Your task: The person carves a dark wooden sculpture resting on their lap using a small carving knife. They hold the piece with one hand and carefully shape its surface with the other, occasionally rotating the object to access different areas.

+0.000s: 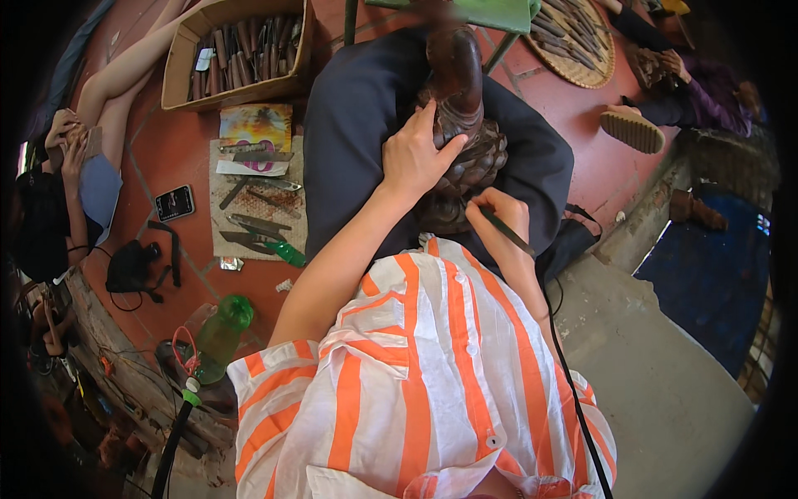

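Between my knees stands a dark brown, glossy wood carving (465, 162) with a rounded, knobbly lower part and a smooth upright top. My left hand (413, 158) grips its side, thumb spread across the front and fingers reaching behind. Close to the carving's lower edge, my right hand (504, 218) is closed on a slim dark green hand tool (511, 233), whose working end is hidden by the fingers. On the left, a mat (224, 195) holds several flat metal blades (258, 224) and a strip of paper.
A cardboard box (179, 83) of wooden-handled chisels stands at the upper left. A round woven tray (594, 79) with more tools lies upper right. Beside me are a phone (174, 202), a green bottle (223, 333) and a black cable (569, 374). Other people sit left and right.
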Demonstrator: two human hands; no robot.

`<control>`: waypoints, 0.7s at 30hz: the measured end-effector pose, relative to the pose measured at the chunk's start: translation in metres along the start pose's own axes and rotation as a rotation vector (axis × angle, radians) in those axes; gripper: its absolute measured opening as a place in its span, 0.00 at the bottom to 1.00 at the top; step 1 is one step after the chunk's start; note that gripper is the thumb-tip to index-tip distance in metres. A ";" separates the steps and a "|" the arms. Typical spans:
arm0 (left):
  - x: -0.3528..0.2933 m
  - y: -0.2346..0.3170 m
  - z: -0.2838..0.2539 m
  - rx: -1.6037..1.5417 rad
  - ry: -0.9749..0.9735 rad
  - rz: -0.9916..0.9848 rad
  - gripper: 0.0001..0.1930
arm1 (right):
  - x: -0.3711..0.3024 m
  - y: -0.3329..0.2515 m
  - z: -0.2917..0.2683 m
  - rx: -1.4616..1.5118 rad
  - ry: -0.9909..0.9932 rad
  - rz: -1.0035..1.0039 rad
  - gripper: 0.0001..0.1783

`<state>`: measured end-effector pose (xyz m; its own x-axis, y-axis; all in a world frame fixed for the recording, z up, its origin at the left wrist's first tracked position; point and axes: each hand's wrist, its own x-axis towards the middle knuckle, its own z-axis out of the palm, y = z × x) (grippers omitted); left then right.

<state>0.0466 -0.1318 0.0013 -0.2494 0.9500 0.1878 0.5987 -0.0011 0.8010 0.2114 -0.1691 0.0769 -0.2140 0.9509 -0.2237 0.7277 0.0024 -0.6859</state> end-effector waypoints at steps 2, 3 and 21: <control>-0.001 0.001 0.000 -0.004 0.005 0.007 0.34 | -0.005 0.003 -0.002 -0.003 0.003 0.006 0.07; 0.000 0.001 -0.001 -0.005 0.011 0.010 0.34 | -0.009 0.004 -0.004 -0.005 0.004 0.006 0.07; -0.002 -0.001 0.001 0.003 0.016 0.025 0.34 | -0.007 0.024 -0.001 0.060 0.047 0.091 0.08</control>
<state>0.0474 -0.1334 -0.0005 -0.2464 0.9447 0.2162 0.6074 -0.0232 0.7940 0.2307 -0.1751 0.0629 -0.1174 0.9597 -0.2553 0.7024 -0.1015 -0.7045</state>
